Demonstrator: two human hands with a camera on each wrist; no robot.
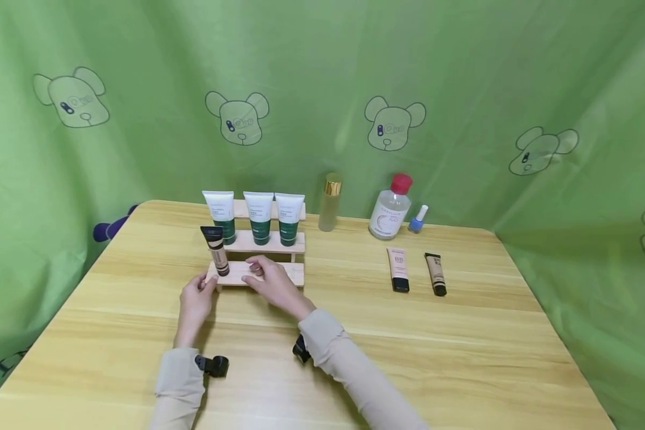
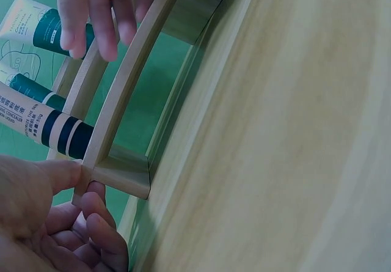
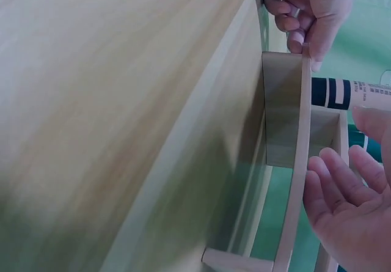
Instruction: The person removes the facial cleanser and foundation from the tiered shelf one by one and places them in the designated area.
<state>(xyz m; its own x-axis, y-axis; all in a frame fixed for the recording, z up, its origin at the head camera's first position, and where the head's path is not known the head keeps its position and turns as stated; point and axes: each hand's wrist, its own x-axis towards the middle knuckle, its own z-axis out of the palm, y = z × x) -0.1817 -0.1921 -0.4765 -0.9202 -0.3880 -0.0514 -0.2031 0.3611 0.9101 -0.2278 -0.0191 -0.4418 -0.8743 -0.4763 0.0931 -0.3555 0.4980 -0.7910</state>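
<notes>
A three-tier wooden display rack (image 1: 266, 275) stands at the table's back left. My left hand (image 1: 195, 304) pinches the left end of its lowest board, thumb on top and index finger below, as the left wrist view shows. Upright on that board, near this end, is a beige concealer tube (image 1: 220, 258) with a dark, striped cap. To the tube's right, my right hand (image 1: 276, 286) is at the same board with loosely bent fingers (image 3: 342, 177), gripping nothing. Behind, on the middle tier, three white-and-green tubes (image 1: 260, 218) stand on their caps.
Right of the rack stand a gold-capped bottle (image 1: 329, 209), a clear bottle with a red cap (image 1: 389, 212) and a blue nail polish bottle (image 1: 416, 222). A pink BB cream tube (image 1: 398, 269) and a smaller beige tube (image 1: 435, 273) lie in front. A green curtain (image 1: 312, 71) hangs behind.
</notes>
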